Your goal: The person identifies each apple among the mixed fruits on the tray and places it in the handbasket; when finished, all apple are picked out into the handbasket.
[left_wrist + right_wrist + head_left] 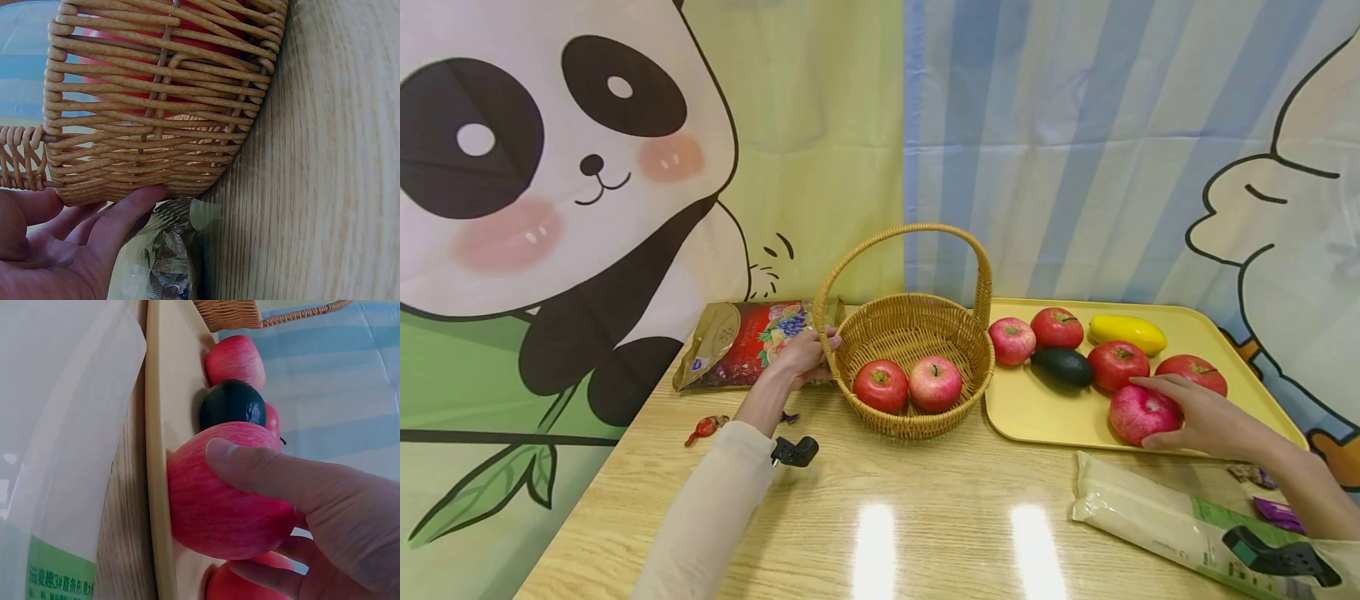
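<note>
A wicker basket (917, 425) with a tall hoop handle stands mid-table, with two apples (881, 387) inside. At its left side my left hand (805, 354) holds it by the rim near the handle's foot; in the left wrist view the fingers (128, 215) lie against the woven outer wall. My right hand (1213, 412) grips a pink-red apple (1138, 414) at the front edge of the yellow tray (1022, 417). Its thumb lies across the apple in the right wrist view. Around it on the tray are several other red apples (1118, 365), a dark green avocado (1062, 368) and a yellow mango-like fruit (1127, 334).
Behind my left hand lies a red and gold snack bag (737, 346). A red wrapped candy (704, 429) sits before it. In front of the tray is a long pale noodle packet (1157, 508), with a purple wrapper (1277, 514) beside it. A printed curtain (850, 150) hangs behind.
</note>
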The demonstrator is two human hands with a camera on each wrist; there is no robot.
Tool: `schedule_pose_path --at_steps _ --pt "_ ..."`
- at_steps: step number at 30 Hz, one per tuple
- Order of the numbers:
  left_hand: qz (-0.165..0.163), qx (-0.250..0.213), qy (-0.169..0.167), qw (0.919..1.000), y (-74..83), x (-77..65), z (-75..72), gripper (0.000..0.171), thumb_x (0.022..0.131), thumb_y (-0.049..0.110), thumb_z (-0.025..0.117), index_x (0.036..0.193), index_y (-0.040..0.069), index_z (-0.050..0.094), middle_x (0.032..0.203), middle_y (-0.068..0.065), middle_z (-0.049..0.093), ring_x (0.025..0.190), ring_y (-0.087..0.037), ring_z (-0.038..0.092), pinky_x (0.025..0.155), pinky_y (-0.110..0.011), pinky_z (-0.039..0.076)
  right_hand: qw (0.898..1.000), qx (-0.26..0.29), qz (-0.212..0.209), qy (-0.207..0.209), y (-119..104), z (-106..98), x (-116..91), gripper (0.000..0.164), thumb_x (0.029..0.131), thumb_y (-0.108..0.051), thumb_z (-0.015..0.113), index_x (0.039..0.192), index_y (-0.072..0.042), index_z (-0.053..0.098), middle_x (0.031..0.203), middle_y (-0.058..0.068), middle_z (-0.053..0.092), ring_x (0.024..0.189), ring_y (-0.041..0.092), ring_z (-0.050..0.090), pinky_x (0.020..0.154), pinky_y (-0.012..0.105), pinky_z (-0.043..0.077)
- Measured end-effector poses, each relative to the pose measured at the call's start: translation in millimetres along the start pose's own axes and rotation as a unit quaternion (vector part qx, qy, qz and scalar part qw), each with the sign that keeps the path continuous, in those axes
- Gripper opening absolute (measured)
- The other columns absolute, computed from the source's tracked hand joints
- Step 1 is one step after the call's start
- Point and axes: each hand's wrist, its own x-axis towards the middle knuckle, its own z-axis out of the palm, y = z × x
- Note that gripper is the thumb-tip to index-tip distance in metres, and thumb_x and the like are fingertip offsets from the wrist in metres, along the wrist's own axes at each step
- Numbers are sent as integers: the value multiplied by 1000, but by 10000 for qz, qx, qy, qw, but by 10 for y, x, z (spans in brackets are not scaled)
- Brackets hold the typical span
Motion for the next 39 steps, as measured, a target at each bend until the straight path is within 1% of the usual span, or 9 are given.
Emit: schedule_pose_path --at_steps 4,8,12,16,21,25,29,33,39 --pt "-44 -74 17 10000 13 -3 16 48 106 18 40 151 5 33 141 -28 45 127 -43 49 94 -47 53 9996 -59 -150 229 -52 -33 36 82 69 -39 86 132 0 52 125 31 52 106 46 53 76 64 51" --pt "-63 -68 44 9999 7 3 11 48 105 18 41 151 6 33 141 -27 45 127 -42 50 95 -48 52 9974 -142 -494 507 -218 -139 122 80 68 -34 88 131 -1 53 124 28 53 102 43 56 73 58 54" --pt "-86 -36 68 9999 1 -3 -3 48 105 19 41 151 7 33 141 -26 46 127 -41 51 95 -47 53 9957 -86 -776 507 -497 -255 296 79 69 -35 88 133 -4 53 130 26 51 108 41 54 73 53 56" --pt "-87 2 73 9999 -8 -2 -8 48 106 19 40 151 7 33 141 -26 46 127 -41 51 93 -46 54 9956 -6 -883 329 -841 -344 519 80 71 -40 85 137 -9 51 135 22 49 114 43 53 80 56 55" --pt "-62 -35 21 10000 -5 -6 -4 47 106 19 40 151 6 34 141 -27 46 127 -41 50 95 -48 52 9915 48 -1263 303 -1245 -378 854 79 73 -37 85 139 -10 51 138 18 49 116 41 55 87 56 53" --pt "-68 -45 59 9999 -14 -14 -2 47 106 19 40 150 6 34 140 -27 46 127 -41 51 96 -48 52 9871 189 -1574 235 -1544 -313 1167 79 74 -33 85 141 -11 49 139 17 48 117 39 55 89 53 54" --pt "-118 -44 119 9999 -37 -28 7 46 106 20 41 150 7 36 140 -27 46 126 -41 51 94 -47 53 9851 388 -1672 73 -1821 -184 1493 81 75 -32 84 143 -11 46 142 19 46 121 39 52 94 53 51" --pt "-56 -50 88 9999 -43 -25 11 46 105 19 41 149 7 37 139 -27 46 126 -41 51 94 -47 53 9876 422 -1511 22 -2038 -20 1824 82 76 -32 83 145 -10 44 143 21 45 126 39 49 99 53 48" --pt "20 -45 -7 10000 -18 -4 1 47 105 20 41 150 6 34 140 -28 46 126 -43 51 93 -46 54 9936 592 -959 -11 -2261 231 2251 85 77 -33 82 148 -10 40 147 20 42 132 37 45 106 51 43"
